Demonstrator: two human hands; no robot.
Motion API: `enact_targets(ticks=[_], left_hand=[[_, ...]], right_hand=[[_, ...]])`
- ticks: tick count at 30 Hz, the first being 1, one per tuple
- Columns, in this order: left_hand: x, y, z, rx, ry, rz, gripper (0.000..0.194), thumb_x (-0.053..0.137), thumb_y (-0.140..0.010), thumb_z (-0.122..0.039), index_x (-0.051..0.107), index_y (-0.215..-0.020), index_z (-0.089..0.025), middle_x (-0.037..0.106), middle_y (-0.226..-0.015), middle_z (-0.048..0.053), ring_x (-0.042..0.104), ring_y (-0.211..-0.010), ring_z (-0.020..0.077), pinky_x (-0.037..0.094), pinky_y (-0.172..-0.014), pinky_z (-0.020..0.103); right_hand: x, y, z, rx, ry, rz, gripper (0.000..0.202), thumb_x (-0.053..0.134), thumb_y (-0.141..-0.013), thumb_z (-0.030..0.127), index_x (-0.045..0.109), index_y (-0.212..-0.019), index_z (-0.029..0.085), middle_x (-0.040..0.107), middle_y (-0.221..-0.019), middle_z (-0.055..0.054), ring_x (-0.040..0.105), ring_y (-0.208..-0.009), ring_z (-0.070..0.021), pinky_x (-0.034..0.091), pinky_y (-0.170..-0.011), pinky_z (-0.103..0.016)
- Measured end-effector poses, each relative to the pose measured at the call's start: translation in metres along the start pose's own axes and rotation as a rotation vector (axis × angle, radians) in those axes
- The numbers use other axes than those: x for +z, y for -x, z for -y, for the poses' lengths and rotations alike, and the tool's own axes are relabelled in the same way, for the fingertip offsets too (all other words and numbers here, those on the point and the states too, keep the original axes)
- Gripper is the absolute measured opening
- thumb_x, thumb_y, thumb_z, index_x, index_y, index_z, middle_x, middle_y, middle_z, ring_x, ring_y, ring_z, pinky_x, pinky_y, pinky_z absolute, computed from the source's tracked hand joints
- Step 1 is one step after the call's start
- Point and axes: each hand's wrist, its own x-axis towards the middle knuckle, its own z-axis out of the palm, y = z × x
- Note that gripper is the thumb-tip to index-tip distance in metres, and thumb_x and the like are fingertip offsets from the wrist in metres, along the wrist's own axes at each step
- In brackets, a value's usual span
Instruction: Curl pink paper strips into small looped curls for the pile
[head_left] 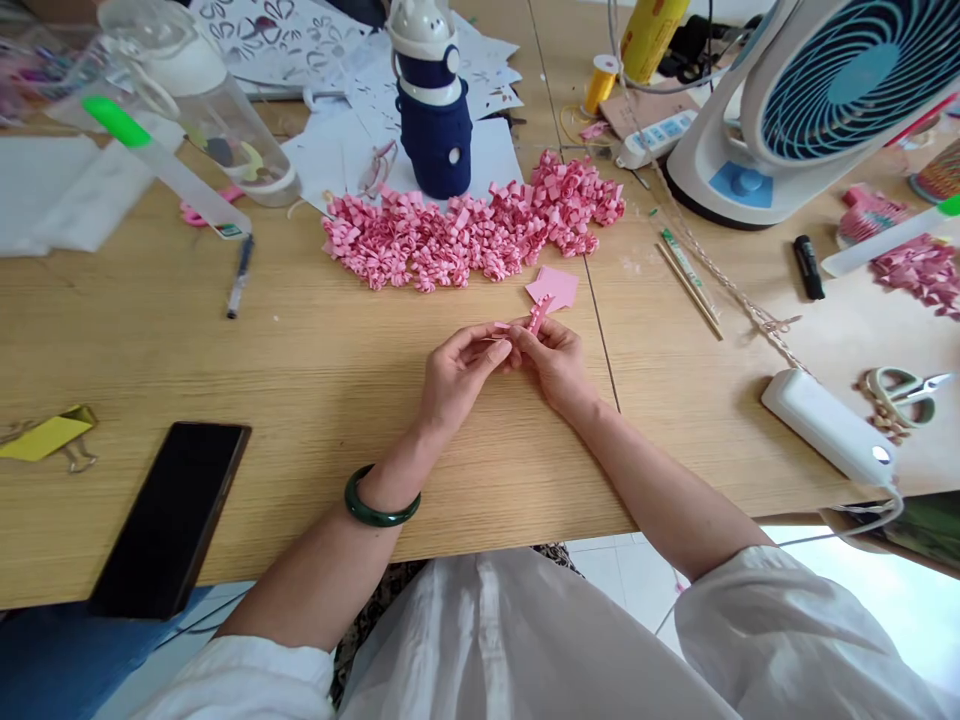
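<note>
Over the wooden table, my left hand and my right hand meet at the fingertips. A narrow pink paper strip with a notched edge stands up from the fingers of my right hand. My left fingers are pinched on a small piece of the same pink paper; whether it joins the strip I cannot tell. Just beyond the hands lie pink paper pieces. Behind them stretches a long heap of small curled pink paper bits.
A navy bottle stands behind the heap, with a fan at the back right. Left are a clear bottle, a pen and a phone. Right are a white power bank-like device, scissors and a black marker.
</note>
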Motion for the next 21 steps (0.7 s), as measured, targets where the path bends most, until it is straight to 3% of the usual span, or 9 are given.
enact_targets(ticks=[7,12,21], left_hand=[[-0.007,-0.006,0.006,0.066,-0.019,-0.134,0.025,0.084,-0.08,-0.04,0.081,-0.09,-0.017,0.082,-0.09,0.005,0.076,-0.08,0.0162,0.062,-0.081,0.028],[-0.012,-0.006,0.006,0.105,-0.088,-0.082,0.028,0.077,-0.091,-0.047,0.086,-0.093,-0.02,0.082,-0.093,0.006,0.073,-0.076,0.0143,0.059,-0.078,0.026],[-0.013,-0.008,0.009,0.11,-0.148,-0.097,0.024,0.084,-0.086,-0.044,0.086,-0.084,-0.021,0.081,-0.083,0.003,0.068,-0.065,0.0118,0.055,-0.071,0.025]], right_hand=[[0.001,0.001,-0.004,-0.042,0.115,0.03,0.047,0.092,-0.074,0.058,0.071,-0.083,0.017,0.067,-0.072,0.003,0.055,-0.053,-0.0062,0.06,-0.054,-0.023],[-0.001,-0.001,-0.003,-0.091,0.176,-0.034,0.043,0.091,-0.075,0.054,0.068,-0.08,0.017,0.062,-0.071,0.004,0.051,-0.053,-0.0052,0.055,-0.05,-0.02],[0.001,-0.001,-0.003,-0.095,0.211,0.012,0.049,0.09,-0.074,0.058,0.065,-0.081,0.017,0.068,-0.076,0.0,0.057,-0.059,-0.0083,0.054,-0.051,-0.022]])
